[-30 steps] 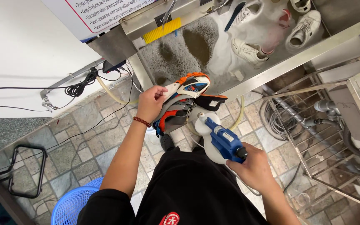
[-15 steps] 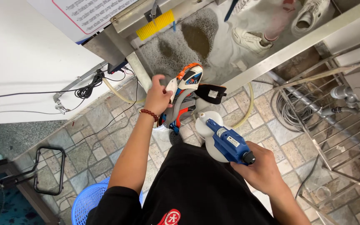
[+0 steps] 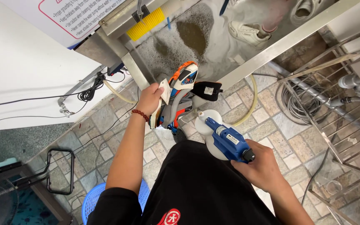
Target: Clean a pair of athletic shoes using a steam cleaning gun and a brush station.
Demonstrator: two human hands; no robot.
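left hand (image 3: 150,99) gripped shoe (image 3: 176,100), long side pointing up at sink (image 3: 267,50) | right hand (image 3: 262,166) gripped sprayer (image 3: 223,139), nozzle just below shoe

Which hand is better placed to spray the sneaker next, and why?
Probably the right hand: it already grips the blue sprayer, nozzle toward the sneaker. The left hand is busy holding that sneaker.

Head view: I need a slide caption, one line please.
Left hand grips a multicoloured sneaker; right hand holds a blue-and-white sprayer.
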